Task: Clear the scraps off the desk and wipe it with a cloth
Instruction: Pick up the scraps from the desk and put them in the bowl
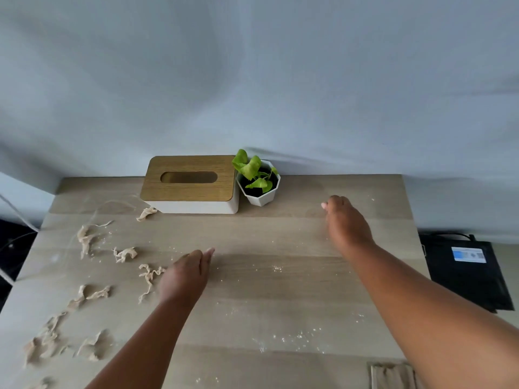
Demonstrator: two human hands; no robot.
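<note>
Several beige crumpled scraps (85,240) lie scattered over the left half of the light wooden desk (280,276), and small white crumbs (295,336) dot its middle and front. My left hand (185,273) hovers near the desk's middle with straight fingers held together, right beside one twisted scrap (148,275). My right hand (346,220) reaches over the far right part of the desk, fingers loosely bent down, holding nothing. A beige cloth-like piece (391,376) shows at the bottom edge.
A white tissue box with a wooden lid (191,186) stands at the desk's back edge, with a small potted plant (259,181) to its right. A black bag (466,270) lies off the desk's right side. Cables (16,217) hang at the left. A grey-white curtain hangs behind.
</note>
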